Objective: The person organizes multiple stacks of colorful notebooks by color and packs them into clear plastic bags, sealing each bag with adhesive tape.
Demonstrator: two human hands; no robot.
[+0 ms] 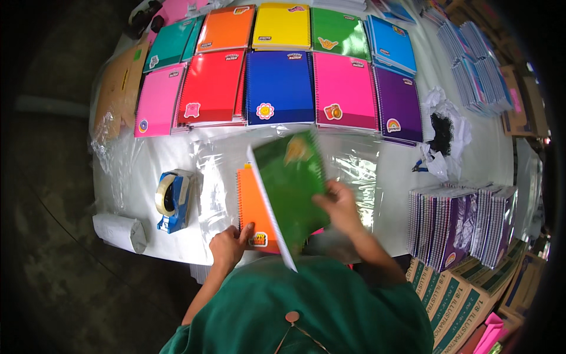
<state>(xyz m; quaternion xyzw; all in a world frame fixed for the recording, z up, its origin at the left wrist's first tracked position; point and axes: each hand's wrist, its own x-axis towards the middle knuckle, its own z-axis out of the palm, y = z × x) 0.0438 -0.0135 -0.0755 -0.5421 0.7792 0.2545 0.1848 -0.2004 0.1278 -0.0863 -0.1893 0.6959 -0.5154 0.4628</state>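
My right hand (340, 207) grips a green spiral notebook (289, 189) by its spiral-bound right edge. The notebook is tilted, blurred by motion, and held over an orange spiral notebook (252, 203). My left hand (227, 245) is closed on the lower left edge of the orange notebook, its thumb lying on the cover. A bit of pink shows beneath the green notebook near my body. Under these lies a sheet of transparent plastic (218, 206) on the white-covered table (389, 200).
Stacks of coloured notebooks (280, 88) stand in two rows along the far side. Left is a blue tape dispenser (174, 200). To the right are stacked purple notebooks (445, 227), small pliers (420, 166) and black spiral pieces (441, 133) on crumpled paper. Cartons (466, 301) stand lower right.
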